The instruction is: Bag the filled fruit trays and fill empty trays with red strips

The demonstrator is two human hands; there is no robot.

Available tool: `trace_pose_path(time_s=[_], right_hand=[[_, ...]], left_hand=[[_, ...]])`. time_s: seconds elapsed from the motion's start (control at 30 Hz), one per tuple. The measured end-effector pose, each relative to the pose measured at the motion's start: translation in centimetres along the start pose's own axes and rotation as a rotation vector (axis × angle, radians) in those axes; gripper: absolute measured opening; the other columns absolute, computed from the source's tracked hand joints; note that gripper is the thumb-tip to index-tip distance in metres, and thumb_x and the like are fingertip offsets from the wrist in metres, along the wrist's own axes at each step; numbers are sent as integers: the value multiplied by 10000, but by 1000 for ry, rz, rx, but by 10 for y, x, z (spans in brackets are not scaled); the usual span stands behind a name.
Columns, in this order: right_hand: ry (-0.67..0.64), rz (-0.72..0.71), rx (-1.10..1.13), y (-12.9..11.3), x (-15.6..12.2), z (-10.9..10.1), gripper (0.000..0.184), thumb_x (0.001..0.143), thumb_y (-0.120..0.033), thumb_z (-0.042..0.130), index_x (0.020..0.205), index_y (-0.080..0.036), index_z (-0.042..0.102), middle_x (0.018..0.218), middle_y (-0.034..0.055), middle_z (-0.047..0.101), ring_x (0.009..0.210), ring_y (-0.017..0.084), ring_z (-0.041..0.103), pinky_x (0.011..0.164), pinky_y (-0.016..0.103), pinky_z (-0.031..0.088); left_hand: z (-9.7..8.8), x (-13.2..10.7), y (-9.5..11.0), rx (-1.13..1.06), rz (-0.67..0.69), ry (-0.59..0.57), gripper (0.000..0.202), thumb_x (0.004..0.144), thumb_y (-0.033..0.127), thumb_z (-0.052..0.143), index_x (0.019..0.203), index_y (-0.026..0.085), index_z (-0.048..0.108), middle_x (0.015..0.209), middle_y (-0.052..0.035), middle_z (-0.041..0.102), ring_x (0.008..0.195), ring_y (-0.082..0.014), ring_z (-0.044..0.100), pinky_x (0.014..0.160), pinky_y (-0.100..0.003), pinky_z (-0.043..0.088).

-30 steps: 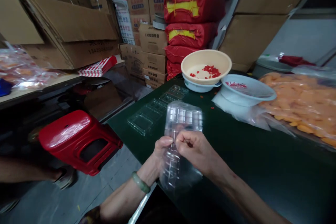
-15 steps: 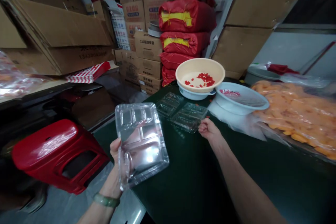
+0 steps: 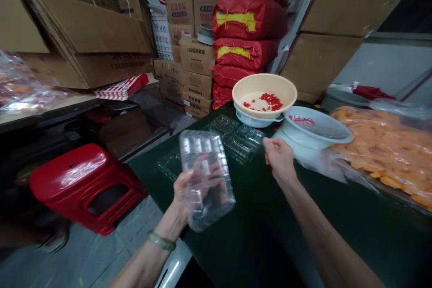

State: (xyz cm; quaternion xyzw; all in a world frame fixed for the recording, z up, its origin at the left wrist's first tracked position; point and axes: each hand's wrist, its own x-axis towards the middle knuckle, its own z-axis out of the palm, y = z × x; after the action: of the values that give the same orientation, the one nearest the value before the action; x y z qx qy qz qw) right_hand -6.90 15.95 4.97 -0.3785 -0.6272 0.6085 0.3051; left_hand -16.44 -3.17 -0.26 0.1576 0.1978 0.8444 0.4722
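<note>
Clear plastic tray (image 3: pixel 206 179) stands tilted in your left hand (image 3: pixel 182 195), held from behind with your fingers showing through it, over the near edge of the dark green table (image 3: pixel 256 243). Stacked cardboard cartons (image 3: pixel 197 56) and bulging red sacks (image 3: pixel 248 20) tied with yellow bands rise behind the table. A plastic bag of orange pieces (image 3: pixel 381 148) lies on the table's right side, and a red plastic stool (image 3: pixel 87 184) sits beyond its left edge. Your right hand (image 3: pixel 278 158) hovers over the table, curled closed and holding nothing visible, just beside a tilted white bowl (image 3: pixel 317 128) and near two clear trays (image 3: pixel 241 141) lying flat. A cream bowl (image 3: pixel 263 94) sits nested in a pale blue bowl (image 3: pixel 249 121), with small red pieces (image 3: pixel 266 101) inside. A green bangle (image 3: pixel 161 241) circles your left wrist
</note>
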Motion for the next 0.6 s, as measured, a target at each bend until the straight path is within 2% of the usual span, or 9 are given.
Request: trace_pose_path(time_s=[0.03,0.1,0.17,0.2,0.3,0.43,0.53,0.6], right_hand=[[-62,-50,-18,-6,-23,10,204,703,-329,684,690,-170,557,450,-76,413,402,53,358,370,174,283],[-486,-152,-182,-15,-65,29,238,642,-280,711,583,-171,509,442,-69,445,400,53,386,388,182,294],[-688,-182,-281,-20,-92,43,286,640,-255,699,527,-175,448,409,-80,422,375,42,372,378,174,271],[-741,-162,-307,-21,-99,47,288,652,-257,687,527,-177,440,383,-88,406,353,38,357,365,170,257],[-879,-57,-296,-17,-99,47,236,705,-278,649,578,-171,481,337,-90,423,304,41,358,342,162,257],[-994,-3,-158,-7,-88,42,251,729,-302,626,578,-163,481,383,-72,481,310,45,415,349,157,288],[-998,9,-164,-4,-93,47,226,740,-299,592,589,-168,487,393,-75,463,310,54,409,348,173,296],[-916,-88,-253,-7,-104,55,177,734,-223,554,580,-171,482,423,-69,455,350,58,409,372,183,302]], left_hand=[[3,0,-7,5,-4,10,648,622,327,619,1231,135,505,1005,-130,656,947,-299,608,850,-428,448],[10,-1,-19,5,-23,15,494,613,297,637,1075,123,615,846,-93,682,782,-240,640,755,-349,482],[16,-5,-28,23,-65,-9,321,605,308,636,846,101,685,656,-72,662,605,-195,621,632,-295,481],[18,-7,-31,49,-93,-29,288,603,336,627,734,87,690,577,-77,638,546,-188,602,585,-287,469],[21,-17,-33,173,-137,-105,442,611,481,568,545,56,668,468,-124,586,509,-219,585,559,-316,453],[20,-27,-27,223,-109,-134,564,649,572,505,491,54,661,466,-142,590,531,-227,588,616,-338,461],[16,-32,-25,216,-103,-131,567,671,577,505,502,58,659,488,-143,603,554,-232,596,612,-335,467],[13,-35,-25,174,-118,-80,459,662,510,561,543,77,653,510,-114,615,536,-209,592,582,-310,468]])
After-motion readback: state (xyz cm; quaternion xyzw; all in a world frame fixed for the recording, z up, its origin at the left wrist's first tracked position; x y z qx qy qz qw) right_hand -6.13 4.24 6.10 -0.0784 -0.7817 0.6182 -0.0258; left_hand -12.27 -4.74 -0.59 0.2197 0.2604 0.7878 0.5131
